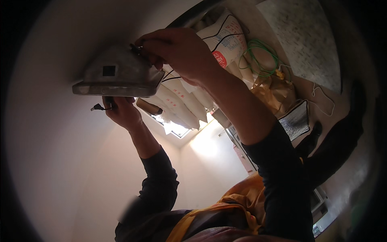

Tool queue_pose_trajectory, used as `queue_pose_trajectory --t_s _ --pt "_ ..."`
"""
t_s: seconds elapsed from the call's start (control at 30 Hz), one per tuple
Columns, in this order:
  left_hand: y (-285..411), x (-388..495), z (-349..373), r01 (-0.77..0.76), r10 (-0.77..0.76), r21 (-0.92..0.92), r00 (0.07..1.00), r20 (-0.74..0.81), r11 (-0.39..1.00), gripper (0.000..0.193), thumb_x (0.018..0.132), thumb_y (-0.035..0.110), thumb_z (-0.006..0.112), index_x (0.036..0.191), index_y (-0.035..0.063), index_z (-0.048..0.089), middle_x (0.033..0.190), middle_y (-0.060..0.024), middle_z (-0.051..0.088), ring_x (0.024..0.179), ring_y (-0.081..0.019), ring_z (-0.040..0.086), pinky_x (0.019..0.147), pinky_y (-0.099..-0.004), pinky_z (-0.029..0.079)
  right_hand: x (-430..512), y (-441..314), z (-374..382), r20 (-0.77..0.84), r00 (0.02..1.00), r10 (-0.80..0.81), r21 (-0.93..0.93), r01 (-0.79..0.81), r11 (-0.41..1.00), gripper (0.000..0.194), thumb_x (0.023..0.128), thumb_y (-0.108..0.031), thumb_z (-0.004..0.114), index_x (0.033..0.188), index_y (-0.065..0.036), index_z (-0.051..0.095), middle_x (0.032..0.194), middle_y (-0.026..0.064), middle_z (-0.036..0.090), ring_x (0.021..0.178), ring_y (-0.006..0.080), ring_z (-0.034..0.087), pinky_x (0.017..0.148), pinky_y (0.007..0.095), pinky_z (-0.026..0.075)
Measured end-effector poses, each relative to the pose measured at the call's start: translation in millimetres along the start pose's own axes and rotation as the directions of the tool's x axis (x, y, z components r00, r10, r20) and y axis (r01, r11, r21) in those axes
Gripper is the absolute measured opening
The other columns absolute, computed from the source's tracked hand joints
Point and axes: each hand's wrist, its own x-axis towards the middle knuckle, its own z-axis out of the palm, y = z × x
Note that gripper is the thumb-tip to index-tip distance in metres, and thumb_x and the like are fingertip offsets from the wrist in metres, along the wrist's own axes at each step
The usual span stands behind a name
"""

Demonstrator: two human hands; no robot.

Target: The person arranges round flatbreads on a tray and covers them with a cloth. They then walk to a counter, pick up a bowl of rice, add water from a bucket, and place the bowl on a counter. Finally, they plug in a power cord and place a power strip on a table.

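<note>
A pale, box-like device [121,72] with a small dark square on its face is at the upper left, close to a light wall. Below its lower lip, my left hand [124,113] is closed around a short black cord, and a black barrel plug [97,107] dangles free from it. Whether this hand also touches the device is hidden. At the device's upper right side, my right hand [178,51] pinches a small black connector [135,48] between thumb and fingers. Black cables [171,78] run behind that hand.
Several printed white sacks [175,103] are stacked behind my arms, with another sack [228,36] above. A coiled green cord [263,57] and brown bag [272,93] are at right, near a silvery mat [294,119]. A speckled pale panel [305,39] fills the upper right.
</note>
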Motion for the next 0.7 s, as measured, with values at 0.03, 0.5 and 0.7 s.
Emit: queue_pose_trajectory --t_s 0.03,0.5,0.7 --pt "1 0 0 0.004 -0.004 0.004 1.0 -0.004 1.0 0.019 0.094 0.015 0.059 0.103 -0.0023 0.059 0.061 -0.0006 0.053 0.049 -0.0063 0.04 0.047 -0.0231 0.03 -1 -2 -1 -0.002 1.0 0.025 0.007 -0.025 1.0 0.022 0.09 -0.005 0.062 0.108 0.006 0.068 0.083 0.0102 0.068 0.068 0.0109 0.061 0.062 0.024 0.05" --pt "-6 1 -10 0.027 -0.028 0.059 1.0 0.01 0.998 0.029 0.098 0.015 0.056 0.119 -0.0041 0.054 0.093 -0.0089 0.063 0.065 -0.011 0.054 0.049 -0.0219 0.037 -9 0 9 -0.112 0.973 -0.199 -0.323 0.154 0.934 0.018 0.089 -0.013 0.065 0.103 -0.005 0.074 0.08 0.0048 0.071 0.064 0.0073 0.061 0.061 0.0231 0.051" --pt "1 -2 1 0.004 -0.003 0.023 0.999 -0.038 1.0 0.022 0.096 0.017 0.057 0.106 -0.0022 0.057 0.068 -0.004 0.06 0.05 -0.0062 0.045 0.045 -0.0209 0.033 -13 -6 13 -0.136 0.982 -0.134 -0.327 0.083 0.941 0.02 0.089 -0.017 0.066 0.103 -0.006 0.074 0.082 0.0058 0.072 0.07 0.0102 0.066 0.065 0.0244 0.052"
